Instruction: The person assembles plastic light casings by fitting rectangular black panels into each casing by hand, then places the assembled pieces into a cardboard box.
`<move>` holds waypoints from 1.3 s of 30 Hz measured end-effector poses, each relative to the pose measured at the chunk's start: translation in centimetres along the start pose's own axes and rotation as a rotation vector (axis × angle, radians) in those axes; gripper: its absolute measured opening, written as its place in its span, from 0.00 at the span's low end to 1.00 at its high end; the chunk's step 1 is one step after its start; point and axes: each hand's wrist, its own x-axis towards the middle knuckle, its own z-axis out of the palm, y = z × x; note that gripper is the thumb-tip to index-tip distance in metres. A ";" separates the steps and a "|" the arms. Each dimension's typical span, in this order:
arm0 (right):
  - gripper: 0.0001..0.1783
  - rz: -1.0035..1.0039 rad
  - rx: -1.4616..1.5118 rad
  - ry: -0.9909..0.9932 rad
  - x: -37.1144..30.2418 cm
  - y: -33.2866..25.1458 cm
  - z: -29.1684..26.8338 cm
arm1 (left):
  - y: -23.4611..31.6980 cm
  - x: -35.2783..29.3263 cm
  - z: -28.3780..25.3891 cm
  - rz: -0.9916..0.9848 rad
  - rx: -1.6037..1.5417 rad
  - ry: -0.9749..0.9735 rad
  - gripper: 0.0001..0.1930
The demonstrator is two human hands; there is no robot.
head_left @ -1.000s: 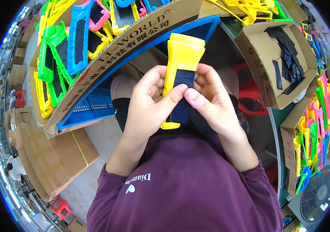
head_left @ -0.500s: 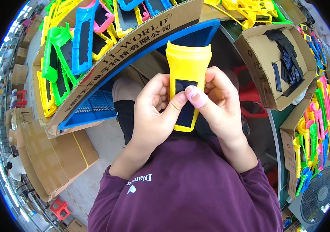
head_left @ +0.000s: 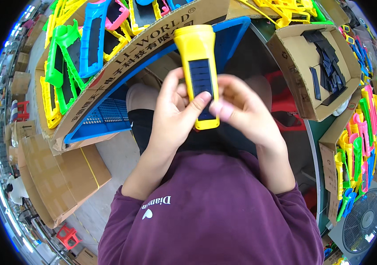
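A yellow plastic flashlight housing (head_left: 197, 42) stands nearly upright in front of me, its wide round end away from me. A dark solar panel (head_left: 200, 75) fills the long window in its face. My left hand (head_left: 175, 106) is closed round the housing's left side, with the thumb pressed on the lower part of the panel. At the right edge, my right hand (head_left: 243, 108) has its thumb against the housing near the panel and its fingers curled beside it, slightly blurred. The backs of the housing and some fingertips are hidden.
A carton (head_left: 131, 48) of colourful housings stands at the far left, above a blue crate (head_left: 98, 128). An open box (head_left: 301, 95) with dark panels (head_left: 329, 70) is at right, near more colourful parts (head_left: 358, 150) and a grey fan (head_left: 365, 218). A large carton (head_left: 60, 176) sits lower left.
The housing has moved up and a little left, tilting so that more of its panel shows. My right thumb has slid off the panel's middle to the right edge.
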 end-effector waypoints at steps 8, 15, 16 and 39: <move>0.12 -0.152 -0.239 0.188 -0.6 1.7 1.4 | -0.2 0.1 0.5 0.178 0.204 0.052 0.21; 0.16 -0.012 0.010 -0.260 -1.8 -1.1 0.1 | -0.2 -0.8 -1.6 0.282 0.290 -0.164 0.21; 0.17 -0.022 0.031 -0.252 -1.9 -1.4 0.7 | 0.4 -0.9 -0.3 0.224 0.044 -0.202 0.23; 0.22 -0.717 -1.215 0.102 12.8 -12.8 5.2 | 6.8 -0.6 -2.3 0.194 0.035 -0.386 0.14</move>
